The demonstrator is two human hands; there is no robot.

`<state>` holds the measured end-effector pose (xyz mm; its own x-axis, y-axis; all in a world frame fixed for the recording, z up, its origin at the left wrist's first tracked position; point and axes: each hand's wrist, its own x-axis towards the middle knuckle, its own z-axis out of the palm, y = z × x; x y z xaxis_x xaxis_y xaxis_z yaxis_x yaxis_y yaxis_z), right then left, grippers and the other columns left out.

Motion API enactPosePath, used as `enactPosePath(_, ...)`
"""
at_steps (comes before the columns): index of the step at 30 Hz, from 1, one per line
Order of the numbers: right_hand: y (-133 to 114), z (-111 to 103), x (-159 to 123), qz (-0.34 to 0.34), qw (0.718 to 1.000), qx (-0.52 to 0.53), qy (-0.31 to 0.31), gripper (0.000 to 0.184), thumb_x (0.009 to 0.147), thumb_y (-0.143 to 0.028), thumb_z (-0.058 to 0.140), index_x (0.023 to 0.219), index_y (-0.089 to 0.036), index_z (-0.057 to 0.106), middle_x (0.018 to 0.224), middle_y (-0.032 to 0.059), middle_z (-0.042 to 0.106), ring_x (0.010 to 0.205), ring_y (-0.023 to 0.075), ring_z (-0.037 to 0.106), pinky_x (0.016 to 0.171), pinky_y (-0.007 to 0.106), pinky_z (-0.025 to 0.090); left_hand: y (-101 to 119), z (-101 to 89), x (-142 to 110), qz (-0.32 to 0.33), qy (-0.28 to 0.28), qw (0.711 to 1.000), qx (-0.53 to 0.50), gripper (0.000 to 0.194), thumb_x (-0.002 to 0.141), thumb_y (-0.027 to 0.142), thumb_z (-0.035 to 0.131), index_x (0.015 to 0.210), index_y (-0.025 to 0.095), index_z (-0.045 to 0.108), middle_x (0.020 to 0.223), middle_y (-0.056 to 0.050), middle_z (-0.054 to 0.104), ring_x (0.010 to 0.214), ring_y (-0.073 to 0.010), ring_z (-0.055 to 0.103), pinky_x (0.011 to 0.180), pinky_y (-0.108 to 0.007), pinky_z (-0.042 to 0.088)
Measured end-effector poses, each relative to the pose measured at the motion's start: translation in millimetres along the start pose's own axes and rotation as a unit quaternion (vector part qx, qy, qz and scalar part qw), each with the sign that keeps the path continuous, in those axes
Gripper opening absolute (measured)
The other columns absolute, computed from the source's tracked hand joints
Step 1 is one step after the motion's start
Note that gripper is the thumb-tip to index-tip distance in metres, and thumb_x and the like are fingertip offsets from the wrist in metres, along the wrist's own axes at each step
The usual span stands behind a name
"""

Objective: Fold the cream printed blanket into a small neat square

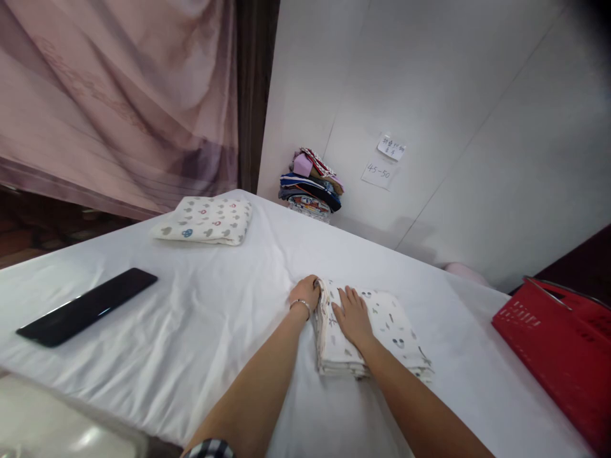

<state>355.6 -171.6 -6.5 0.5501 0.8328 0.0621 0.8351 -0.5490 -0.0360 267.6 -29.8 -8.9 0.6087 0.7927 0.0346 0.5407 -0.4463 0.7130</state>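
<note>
A folded white cloth (pixel 389 318) with small grey and green prints lies in thick layers on the white-covered table (pixel 229 331). My right hand (pixel 353 316) rests flat on its top, fingers stretched out. At the cloth's left edge is my left hand (pixel 305 294), a bracelet at its wrist, with its fingers curled round the far left corner. Its fingertips are partly hidden by the hand and the fabric. Farther back on the left, apart from both hands, sits another folded cloth (pixel 210 219), white with grey, red and blue mushroom-like prints.
A long black flat panel (pixel 88 306) lies at the table's left. On the right stands a red plastic basket (pixel 558 356). Behind the table's far edge is a stack of folded clothes (pixel 311 184) against the white wall (pixel 453 114). A pink curtain (pixel 124 95) hangs at left.
</note>
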Motion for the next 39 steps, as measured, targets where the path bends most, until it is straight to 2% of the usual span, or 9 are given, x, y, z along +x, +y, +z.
enactPosePath(8, 0, -1, -2, -0.011, 1.0, 0.012, 0.013, 0.057, 0.09, -0.049, 0.019, 0.138, -0.02, 0.031, 0.147, 0.0041, 0.024, 0.135, 0.0203, 0.016, 0.107, 0.036, 0.015, 0, 1.1, 2, -0.046, 0.006, 0.998, -0.044, 0.025, 0.084, 0.035, 0.04, 0.094, 0.03, 0.063, 0.093, 0.001, 0.069, 0.083, -0.0169, 0.062, 0.064, -0.025, 0.041)
enactPosePath(14, 0, -2, -1, -0.015, 1.0, 0.024, 0.01, 0.058, 0.09, -0.05, 0.018, 0.138, -0.02, 0.03, 0.147, 0.0046, 0.023, 0.135, 0.0209, 0.017, 0.107, 0.036, 0.015, -2, 0.7, 4, -0.044, 0.0, 0.997, -0.065, 0.028, 0.084, 0.035, 0.04, 0.097, 0.032, 0.064, 0.094, 0.003, 0.069, 0.084, -0.0155, 0.061, 0.064, -0.023, 0.042)
enactPosePath(21, 0, 2, -2, -0.013, 1.0, 0.022, 0.014, 0.057, 0.09, -0.048, 0.02, 0.138, -0.02, 0.032, 0.146, 0.0053, 0.025, 0.134, 0.0211, 0.017, 0.107, 0.037, 0.015, -2, 0.0, 1, -0.023, 0.018, 0.999, -0.039, 0.028, 0.083, 0.035, 0.041, 0.097, 0.029, 0.065, 0.094, -0.002, 0.067, 0.088, -0.0179, 0.06, 0.069, -0.026, 0.043)
enactPosePath(24, -1, -1, 1, -0.012, 1.0, 0.029, -0.003, 0.056, 0.09, -0.048, 0.022, 0.139, -0.02, 0.03, 0.147, 0.0057, 0.022, 0.135, 0.0212, 0.014, 0.107, 0.038, 0.014, -2, 0.5, 1, -0.005, 0.033, 0.999, -0.014, 0.027, 0.083, 0.031, 0.041, 0.097, 0.029, 0.064, 0.096, -0.003, 0.067, 0.091, -0.0182, 0.059, 0.073, -0.026, 0.043)
enactPosePath(26, 0, -8, 7, -0.01, 0.998, 0.048, -0.045, 0.057, 0.089, -0.048, 0.025, 0.139, -0.02, 0.028, 0.148, 0.0063, 0.018, 0.136, 0.0223, 0.012, 0.107, 0.039, 0.013, -2, 0.4, 2, 0.003, 0.031, 1.0, -0.004, 0.027, 0.083, 0.028, 0.041, 0.096, 0.029, 0.064, 0.096, -0.002, 0.067, 0.09, -0.0178, 0.059, 0.073, -0.026, 0.043)
enactPosePath(29, 10, -22, 17, -0.002, 0.989, 0.09, -0.118, 0.059, 0.087, -0.05, 0.03, 0.139, -0.022, 0.029, 0.148, 0.006, 0.017, 0.136, 0.0227, 0.013, 0.107, 0.039, 0.016, -3, -1.1, 4, -0.001, 0.015, 1.0, -0.007, 0.028, 0.083, 0.026, 0.041, 0.099, 0.029, 0.064, 0.1, -0.001, 0.067, 0.093, -0.0181, 0.059, 0.076, -0.026, 0.043)
enactPosePath(31, 21, -27, 19, 0.014, 0.991, 0.093, -0.097, 0.058, 0.087, -0.051, 0.03, 0.139, -0.025, 0.029, 0.149, 0.0046, 0.015, 0.136, 0.0223, 0.01, 0.107, 0.041, 0.013, -3, -2.7, 5, -0.009, 0.008, 1.0, -0.013, 0.029, 0.083, 0.026, 0.041, 0.103, 0.029, 0.062, 0.105, -0.001, 0.066, 0.097, -0.0184, 0.059, 0.079, -0.026, 0.043)
enactPosePath(34, 38, -20, 15, 0.055, 0.996, 0.064, -0.042, 0.056, 0.089, -0.051, 0.024, 0.14, -0.026, 0.026, 0.149, 0.0034, 0.013, 0.137, 0.0219, 0.005, 0.107, 0.045, 0.006, -5, -4.8, 7, -0.022, 0.002, 0.999, -0.028, 0.031, 0.084, 0.027, 0.041, 0.107, 0.03, 0.061, 0.106, 0.0, 0.066, 0.096, -0.0182, 0.059, 0.078, -0.026, 0.044)
enactPosePath(39, 53, -8, 13, 0.056, 0.992, 0.089, -0.068, 0.058, 0.089, -0.054, 0.021, 0.14, -0.026, 0.025, 0.149, 0.0037, 0.015, 0.136, 0.0217, 0.008, 0.107, 0.045, 0.008, -5, -5.7, 8, -0.036, -0.004, 0.999, -0.03, 0.03, 0.083, 0.029, 0.04, 0.104, 0.03, 0.061, 0.1, -0.001, 0.067, 0.091, -0.0197, 0.06, 0.072, -0.027, 0.044)
